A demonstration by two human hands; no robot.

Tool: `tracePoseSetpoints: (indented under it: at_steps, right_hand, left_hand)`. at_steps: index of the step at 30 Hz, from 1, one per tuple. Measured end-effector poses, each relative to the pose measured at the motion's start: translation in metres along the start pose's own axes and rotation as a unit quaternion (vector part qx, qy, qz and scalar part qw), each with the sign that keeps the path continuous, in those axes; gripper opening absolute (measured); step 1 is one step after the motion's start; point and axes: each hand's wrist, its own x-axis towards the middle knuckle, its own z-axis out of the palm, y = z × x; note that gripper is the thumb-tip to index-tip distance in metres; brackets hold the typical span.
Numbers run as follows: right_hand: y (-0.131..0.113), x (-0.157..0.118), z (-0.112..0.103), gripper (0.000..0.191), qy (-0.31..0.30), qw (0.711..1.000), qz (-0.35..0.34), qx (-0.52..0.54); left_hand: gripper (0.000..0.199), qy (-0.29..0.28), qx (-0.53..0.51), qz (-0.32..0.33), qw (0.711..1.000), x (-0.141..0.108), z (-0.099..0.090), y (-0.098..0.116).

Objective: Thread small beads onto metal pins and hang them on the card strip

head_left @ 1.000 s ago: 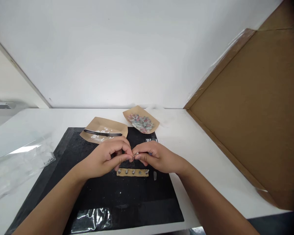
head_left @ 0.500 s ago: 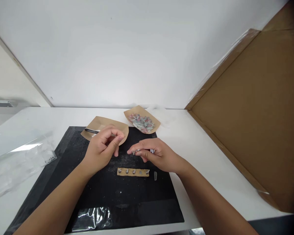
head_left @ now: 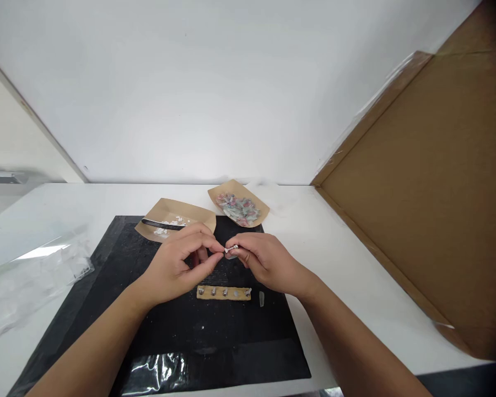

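My right hand (head_left: 267, 263) pinches a small silvery metal piece (head_left: 233, 248) between thumb and forefinger. The thumb and forefinger of my left hand (head_left: 177, 264) are pinched together at the left end of that piece, near a tiny whitish bit; whether they grip it is too small to tell. Below both hands, a tan strip (head_left: 230, 294) lies on the black mat (head_left: 231, 325) and carries several small metal pieces in a row. Just right of the strip is a small clear sliver (head_left: 262, 299).
A cardboard tray (head_left: 161, 205) behind my left hand holds white chips and a black stick-like tool (head_left: 163, 225). Another cardboard tray (head_left: 261, 205) contains reddish and grey-green pieces. Clear plastic packaging (head_left: 37, 281) lies left, and a tall cardboard panel (head_left: 430, 193) stands right.
My left hand has moved right and its fingertips now meet the metal piece in my right hand. My right hand has shifted slightly up. More of the white chips and black tool shows.
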Motion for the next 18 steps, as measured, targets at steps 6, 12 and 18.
tracePoseSetpoints:
  at_steps: [6, 12, 18]
  right_hand:
    - [-0.002, -0.002, 0.006, 0.024, 0.059, 0.982, -0.043, -0.174]
    - [-0.004, -0.002, 0.015, 0.022, 0.164, 0.938, -0.092, -0.291]
    - [-0.011, -0.005, 0.02, 0.019, 0.203, 0.913, -0.092, -0.341]
  left_hand:
    - [0.006, 0.017, -0.019, -0.034, 0.999, 0.0, 0.006, -0.002]
    - [0.011, 0.065, -0.04, -0.037, 0.996, -0.002, 0.011, -0.002]
    - [0.01, 0.095, -0.031, -0.033, 0.994, -0.004, 0.014, 0.006]
